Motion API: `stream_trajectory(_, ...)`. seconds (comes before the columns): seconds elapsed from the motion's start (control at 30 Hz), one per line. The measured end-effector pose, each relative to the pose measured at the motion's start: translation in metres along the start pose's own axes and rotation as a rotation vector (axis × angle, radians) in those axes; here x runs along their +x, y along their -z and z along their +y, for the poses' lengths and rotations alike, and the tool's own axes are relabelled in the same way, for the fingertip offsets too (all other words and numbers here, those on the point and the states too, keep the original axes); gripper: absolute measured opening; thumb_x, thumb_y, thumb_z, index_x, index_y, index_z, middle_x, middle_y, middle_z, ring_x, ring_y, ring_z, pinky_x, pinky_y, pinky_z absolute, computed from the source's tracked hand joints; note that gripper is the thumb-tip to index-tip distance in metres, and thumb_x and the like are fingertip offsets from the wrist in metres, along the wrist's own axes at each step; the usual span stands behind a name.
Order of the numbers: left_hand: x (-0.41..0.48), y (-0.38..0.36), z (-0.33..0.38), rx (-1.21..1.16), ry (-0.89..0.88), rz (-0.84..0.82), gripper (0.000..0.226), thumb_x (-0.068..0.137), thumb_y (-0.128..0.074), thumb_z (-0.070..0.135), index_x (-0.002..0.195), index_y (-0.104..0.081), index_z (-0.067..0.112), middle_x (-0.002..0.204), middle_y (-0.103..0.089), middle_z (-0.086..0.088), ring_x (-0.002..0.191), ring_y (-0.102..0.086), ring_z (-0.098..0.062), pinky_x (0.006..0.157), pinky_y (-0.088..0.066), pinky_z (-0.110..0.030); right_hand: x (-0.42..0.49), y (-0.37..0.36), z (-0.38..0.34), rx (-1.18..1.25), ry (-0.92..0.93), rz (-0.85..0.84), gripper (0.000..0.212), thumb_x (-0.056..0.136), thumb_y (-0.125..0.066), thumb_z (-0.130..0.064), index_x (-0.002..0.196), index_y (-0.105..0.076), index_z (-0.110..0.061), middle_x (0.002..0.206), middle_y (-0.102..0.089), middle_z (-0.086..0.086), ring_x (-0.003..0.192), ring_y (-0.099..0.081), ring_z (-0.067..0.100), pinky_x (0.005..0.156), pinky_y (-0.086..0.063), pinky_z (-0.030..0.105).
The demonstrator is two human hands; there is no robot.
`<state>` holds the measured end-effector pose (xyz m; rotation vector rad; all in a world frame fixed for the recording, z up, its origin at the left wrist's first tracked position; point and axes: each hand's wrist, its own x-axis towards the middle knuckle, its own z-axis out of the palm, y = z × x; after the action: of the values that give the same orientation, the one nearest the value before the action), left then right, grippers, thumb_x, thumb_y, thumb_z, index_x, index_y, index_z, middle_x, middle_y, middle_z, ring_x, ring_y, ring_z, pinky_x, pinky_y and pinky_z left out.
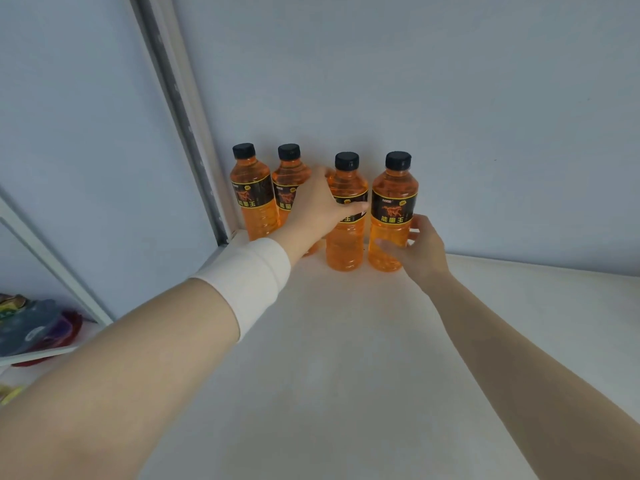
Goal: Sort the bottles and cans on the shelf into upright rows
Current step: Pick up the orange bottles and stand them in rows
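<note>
Four orange bottles stand upright in a row at the far edge of the white shelf (pixel 346 341), against the back wall, all with black caps and black labels. Bottle 1 (pixel 254 199) is far left by the corner post (pixel 187 133), bottle 2 (pixel 289 181) just beside it, bottle 3 (pixel 346 233) a bit nearer, bottle 4 (pixel 393 209) rightmost. Left arm reaches in from near left, white wristband (pixel 249 282) on the forearm. Left hand (pixel 317 209) wraps bottle 3 from the left at label height, thumb across the front, fingers behind it and hidden; it covers the lower part of bottle 2. Right arm comes in from near right. Right hand (pixel 415 249) cups bottle 4 low down, thumb on the front, fingers curled round the right side. Both hands closed on their bottles. Colourful packets (pixel 34 327) lie on a lower shelf, far left.
</note>
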<state>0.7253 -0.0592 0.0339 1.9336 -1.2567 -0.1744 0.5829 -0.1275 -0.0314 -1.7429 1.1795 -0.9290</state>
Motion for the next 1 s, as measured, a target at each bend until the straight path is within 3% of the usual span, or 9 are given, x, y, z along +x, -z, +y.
stream_trajectory(0.6, -0.002, 0.001, 0.004, -0.042, 0.007, -0.050, 0.079, 0.074, -0.076, 0.035, 0.135, -0.035, 0.008, 0.137, -0.048, -0.010, 0.128, -0.047, -0.027, 0.100, -0.041, -0.036, -0.004, 0.000, -0.009, -0.133, -0.026, -0.027, 0.076, 0.074, -0.075, -0.027, 0.136, -0.036, -0.008, 0.139, -0.046, 0.008, 0.125, -0.046, 0.024, 0.086, -0.038, 0.027)
stream_trajectory(0.7, -0.007, 0.006, 0.008, -0.007, -0.026, -0.059, 0.094, 0.074, -0.076, 0.038, 0.145, -0.021, 0.008, 0.150, -0.034, -0.010, 0.138, -0.035, -0.027, 0.109, -0.035, -0.039, -0.009, 0.014, -0.012, -0.288, -0.015, -0.040, 0.088, 0.080, -0.067, -0.039, 0.147, -0.018, -0.010, 0.151, -0.030, 0.007, 0.137, -0.033, 0.024, 0.104, -0.035, 0.036)
stream_trajectory(0.8, -0.024, 0.015, 0.017, 0.101, -0.070, -0.013, 0.103, 0.079, -0.071, 0.038, 0.150, -0.003, 0.008, 0.158, -0.014, -0.010, 0.145, -0.018, -0.026, 0.115, -0.022, -0.037, -0.023, 0.041, -0.019, -0.504, 0.046, -0.023, 0.087, 0.086, -0.057, -0.045, 0.148, -0.010, -0.007, 0.152, -0.025, 0.012, 0.140, -0.025, 0.026, 0.110, -0.028, 0.040)
stream_trajectory(1.0, -0.074, 0.026, 0.061, 0.493, -0.225, 0.062, 0.089, 0.089, -0.057, 0.043, 0.150, -0.003, 0.006, 0.159, -0.009, -0.015, 0.147, -0.012, -0.028, 0.117, -0.017, -0.039, -0.067, 0.127, -0.030, -1.093, 0.260, -0.014, 0.082, 0.091, -0.040, -0.053, 0.147, -0.005, -0.006, 0.155, -0.013, 0.012, 0.145, -0.005, 0.032, 0.116, -0.011, 0.049)
